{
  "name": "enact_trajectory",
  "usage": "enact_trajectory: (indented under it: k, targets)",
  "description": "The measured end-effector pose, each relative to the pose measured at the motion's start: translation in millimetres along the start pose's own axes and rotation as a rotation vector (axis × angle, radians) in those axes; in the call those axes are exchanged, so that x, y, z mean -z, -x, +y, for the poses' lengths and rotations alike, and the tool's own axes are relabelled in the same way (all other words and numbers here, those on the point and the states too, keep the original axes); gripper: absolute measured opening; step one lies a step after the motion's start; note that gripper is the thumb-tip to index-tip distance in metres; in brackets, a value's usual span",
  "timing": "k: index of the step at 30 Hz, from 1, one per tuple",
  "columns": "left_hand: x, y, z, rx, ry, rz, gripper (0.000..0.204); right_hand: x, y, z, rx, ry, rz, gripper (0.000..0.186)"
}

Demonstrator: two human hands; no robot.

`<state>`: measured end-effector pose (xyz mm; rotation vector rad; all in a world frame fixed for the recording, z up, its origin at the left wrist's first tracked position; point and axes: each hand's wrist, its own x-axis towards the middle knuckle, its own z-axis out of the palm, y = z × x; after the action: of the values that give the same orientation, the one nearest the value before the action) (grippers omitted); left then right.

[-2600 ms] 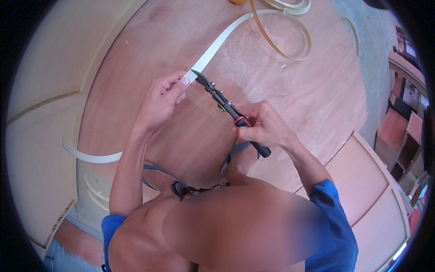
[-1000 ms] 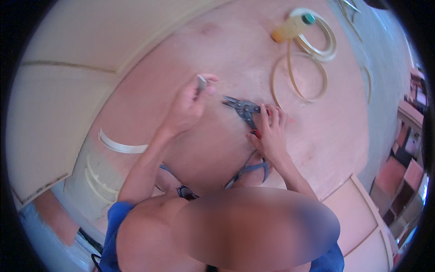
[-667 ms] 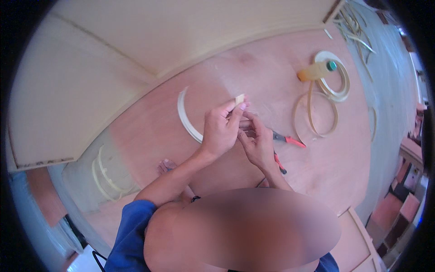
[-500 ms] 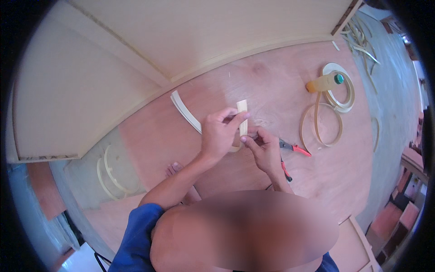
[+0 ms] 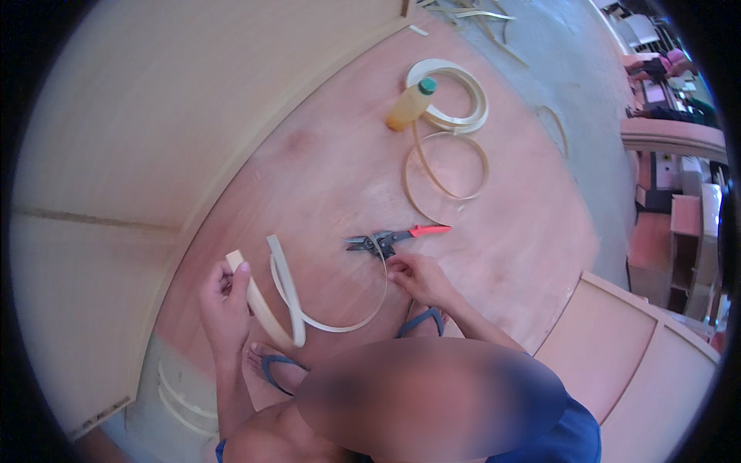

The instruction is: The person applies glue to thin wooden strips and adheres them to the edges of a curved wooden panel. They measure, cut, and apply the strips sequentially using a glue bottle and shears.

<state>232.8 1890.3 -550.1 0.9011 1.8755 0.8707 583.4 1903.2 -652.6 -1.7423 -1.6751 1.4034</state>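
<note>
My left hand (image 5: 224, 297) pinches one end of a pale, thin wood edging strip (image 5: 266, 316) between thumb and fingers. From there the strip folds back in a tight bend and sweeps right in a wide loop toward the snips. Those metal-cutting snips (image 5: 397, 236) lie on the reddish board with dark blades pointing left and one red handle showing. My right hand (image 5: 421, 278) is closed at their near side, fingers curled where the other handle is hidden. The strip's thin far part passes just beside these fingertips.
A bottle with a green cap (image 5: 411, 104) stands beside a thick roll of edging (image 5: 480, 108) and a loose coil (image 5: 485, 181). The large pale panel (image 5: 100, 170) borders the board on the left. Offcuts (image 5: 494, 27) lie on the floor beyond; framed panels (image 5: 617, 347) lean at right.
My hands have drawn apart: the left moved left with the strip's end, the right went to the snips. The view has turned right, and the strip now hangs in an open loop.
</note>
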Motion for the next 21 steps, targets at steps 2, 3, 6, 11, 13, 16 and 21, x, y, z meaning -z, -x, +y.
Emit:
enact_trajectory:
  k: [2,3,6,11,13,16,21]
  targets:
    - [6.0,0.2,15.6,-0.039,0.044,-0.051,0.024,8.7,5.6,-8.1,0.129,0.191,0.097,0.034]
    - [10.7,-0.5,25.3,-0.095,0.039,-0.077,0.024,13.5,4.7,-15.9,0.142,0.151,0.099,0.038]
    - [16.9,5.4,52.5,0.029,0.064,-0.159,0.017,17.6,-8.3,-54.6,0.24,-0.129,-0.114,0.047]
    - [-9.8,13.3,76.0,0.053,0.068,-0.469,0.035,-21.3,-39.3,-132.1,0.635,-0.446,-0.423,0.042]
    - [-12.9,5.6,78.9,-0.133,-0.092,-0.447,0.034,-14.4,-51.4,-141.4,0.532,-0.481,-0.58,0.027]
    - [4.2,4.6,74.2,-0.014,-0.119,-0.643,0.006,28.7,-71.1,-131.7,0.518,-0.309,-0.489,0.019]
    - [64.5,21.6,50.8,-0.222,-0.511,-0.662,0.021,99.9,-96.1,-109.0,0.476,0.252,-0.167,0.021]
